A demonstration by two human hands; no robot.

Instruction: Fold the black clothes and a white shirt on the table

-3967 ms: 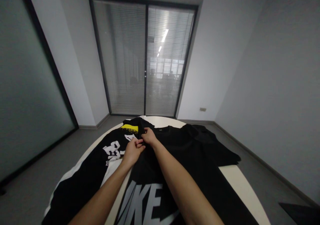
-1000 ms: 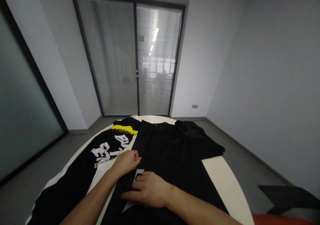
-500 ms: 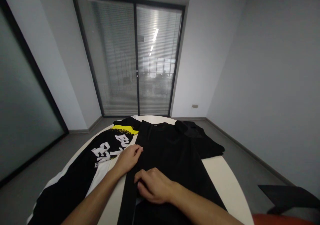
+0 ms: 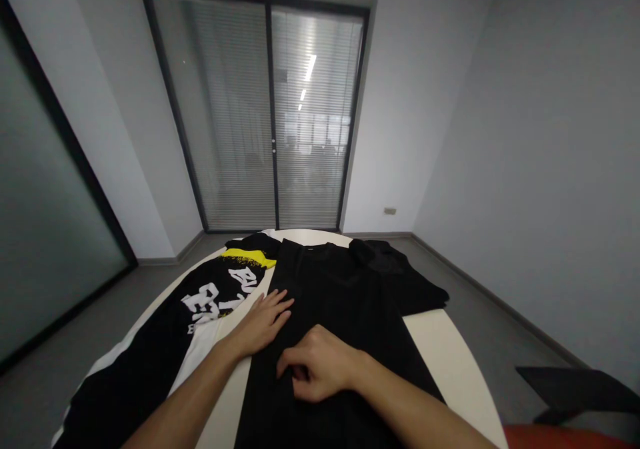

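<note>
Grey walls and a blinded glass door (image 4: 270, 112) face you beyond the white round table (image 4: 453, 352). Under both your hands lies the folded black shirt (image 4: 345, 302); a printed black garment (image 4: 200, 302) sits left of them. Your left hand (image 4: 263, 322) presses flat, fingers spread; your right hand (image 4: 317, 362) rests on it, fingers curled under, grip unclear

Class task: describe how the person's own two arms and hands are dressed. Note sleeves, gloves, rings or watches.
Both forearms are bare to the picture's bottom edge, with no sleeve showing. The left hand and right hand wear no gloves. No ring, watch or wristband is visible on either.
</note>
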